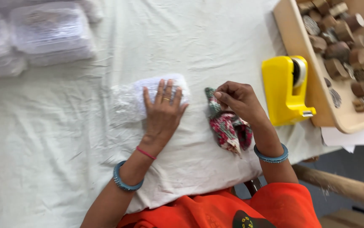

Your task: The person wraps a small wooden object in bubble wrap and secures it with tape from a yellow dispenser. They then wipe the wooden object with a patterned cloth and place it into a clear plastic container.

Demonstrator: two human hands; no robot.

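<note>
Our left hand point(163, 110) lies flat, fingers spread, pinning the plastic bag point(148, 99) to the sheet point(64, 139), while our right hand point(237, 99) pinches the floral cloth point(228, 128) beside the tape dispenser point(285, 90).

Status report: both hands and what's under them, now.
Left hand flat, open, pressing clear plastic packet. Right hand pinching floral cloth piece. Yellow tape dispenser just right of it, not in contact.
</note>
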